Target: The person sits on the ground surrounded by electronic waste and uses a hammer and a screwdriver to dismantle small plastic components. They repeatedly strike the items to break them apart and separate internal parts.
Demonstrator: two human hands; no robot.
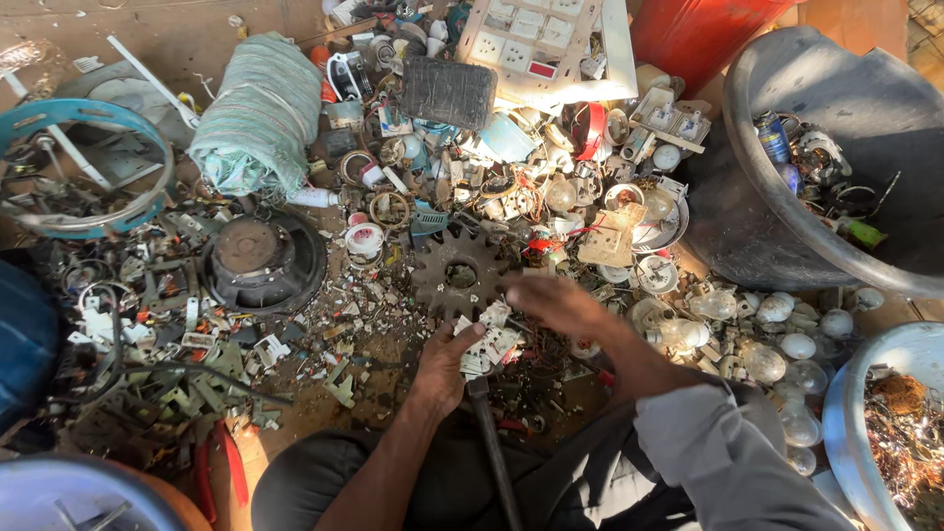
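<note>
My left hand [444, 366] grips a white plastic electrical part [489, 343] just in front of a rusty toothed gear wheel [458, 268] that lies flat on the ground. My right hand [559, 307] hovers over the same white part, fingers curled and blurred; whether it holds anything is unclear. A dark hammer handle [495, 454] runs from near my left hand back toward my lap. My grey sleeve [723, 454] covers the right forearm.
Scrap lies all around: a speaker cone [264, 261], a rolled green sack [258, 110], a white switch panel [531, 39], glass bulbs [777, 344], a large black tub [787, 167] at right, a blue ring frame [79, 167] at left, red pliers [221, 462].
</note>
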